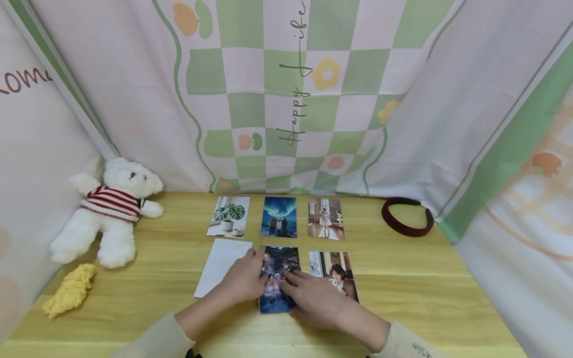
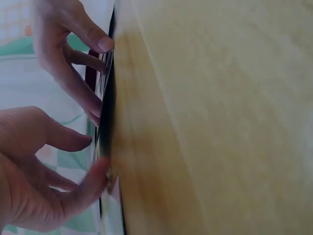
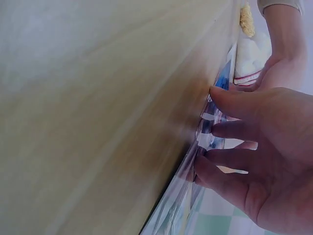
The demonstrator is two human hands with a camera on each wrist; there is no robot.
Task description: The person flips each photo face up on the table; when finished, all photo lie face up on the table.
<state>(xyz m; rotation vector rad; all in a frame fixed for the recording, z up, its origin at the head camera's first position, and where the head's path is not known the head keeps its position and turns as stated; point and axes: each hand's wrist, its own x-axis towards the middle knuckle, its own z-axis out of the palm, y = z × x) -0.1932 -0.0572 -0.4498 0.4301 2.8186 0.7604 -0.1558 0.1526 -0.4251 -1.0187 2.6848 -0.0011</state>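
A dark blue night-scene photo card (image 1: 279, 256) lies on the table in the middle of the front row. My left hand (image 1: 243, 276) touches its left edge, thumb and fingers apart. On the card's right side rest the fingertips of my right hand (image 1: 315, 298), spread and fairly straight, as the right wrist view also shows. Left of it lies a pale, nearly blank card (image 1: 217, 268), partly covered by my left hand. A card picturing a seated person (image 1: 320, 263) lies at the right, its lower part behind my right hand.
Behind lie a plant card (image 1: 230, 214), an aurora card (image 1: 279, 219) and a dancer card (image 1: 326, 219). A dark red headband (image 1: 407, 231) is at the back right. A white teddy bear (image 1: 114, 204) and a yellow yarn bundle (image 1: 70, 291) sit left. Printed curtains (image 1: 286, 114) surround the table.
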